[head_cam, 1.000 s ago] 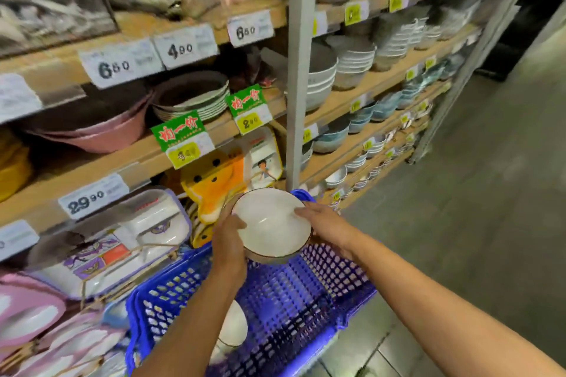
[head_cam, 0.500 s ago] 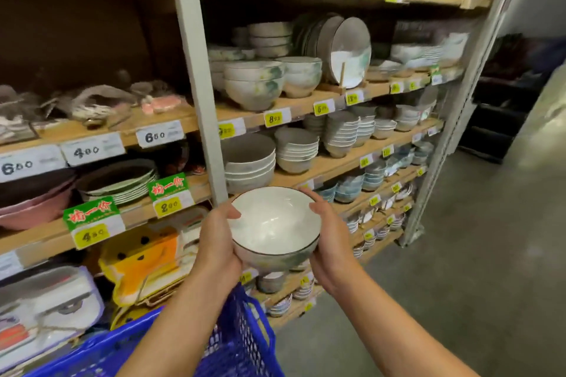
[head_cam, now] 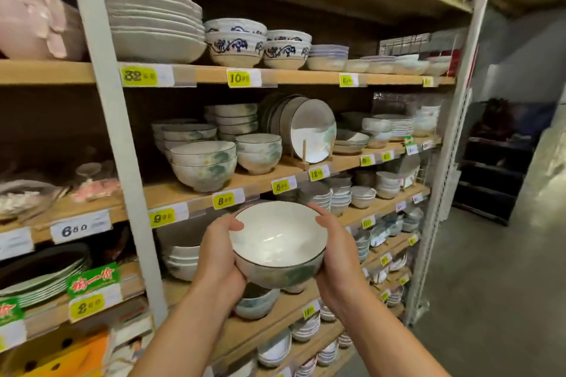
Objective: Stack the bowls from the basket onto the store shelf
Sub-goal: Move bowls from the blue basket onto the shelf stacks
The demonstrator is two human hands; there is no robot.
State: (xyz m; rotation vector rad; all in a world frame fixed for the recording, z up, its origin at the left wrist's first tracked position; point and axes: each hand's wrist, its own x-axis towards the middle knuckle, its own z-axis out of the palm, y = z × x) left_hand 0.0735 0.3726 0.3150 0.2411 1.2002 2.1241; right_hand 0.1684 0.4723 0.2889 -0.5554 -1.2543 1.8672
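I hold a white bowl [head_cam: 277, 242] with a dark rim and a green-washed outside, upright, in front of the wooden store shelf [head_cam: 183, 191]. My left hand [head_cam: 220, 257] grips its left side and my right hand [head_cam: 335, 257] grips its right side. On the shelf just above and behind it stands a stack of two matching green-patterned bowls [head_cam: 203, 164], with a smaller stack [head_cam: 258, 152] beside it. The basket is out of view.
A white metal upright [head_cam: 113, 138] divides the shelving left of the bowl. Plates on a wooden stand [head_cam: 309, 131] sit right of the stacks. Shelves above and below are packed with bowls and plates. Grey floor [head_cam: 490, 285] opens to the right.
Both hands have lifted the bowl out of the blue basket and up towards the shelf. The view has tilted upward, so the basket has dropped out of sight.
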